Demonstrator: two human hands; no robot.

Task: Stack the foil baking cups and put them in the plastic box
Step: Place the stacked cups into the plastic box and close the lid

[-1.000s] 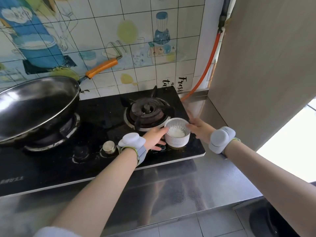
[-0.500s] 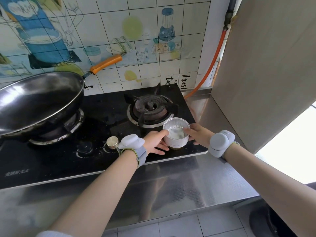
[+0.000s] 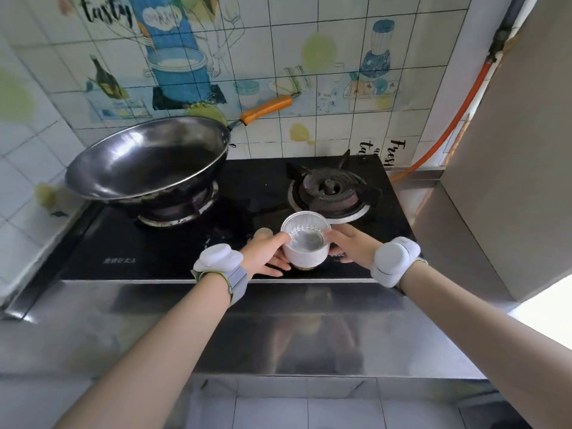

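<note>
A stack of foil baking cups (image 3: 305, 243), silver inside and white outside, is held upright just above the front of the black stove top. My left hand (image 3: 266, 253) grips its left side, thumb on the rim. My right hand (image 3: 349, 246) grips its right side, fingertips on the rim. How many cups are nested I cannot tell. No plastic box is in view.
A large steel wok (image 3: 148, 159) with an orange handle sits on the left burner. The right burner (image 3: 329, 190) lies just behind the cups. A steel counter (image 3: 309, 329) runs along the front. A cabinet wall (image 3: 507, 150) rises at right, with an orange gas hose (image 3: 445, 131) beside it.
The view has swung left and down, bringing the whole wok into sight. Both hands stay closed on the cup stack, which has shifted slightly toward me at the stove's front.
</note>
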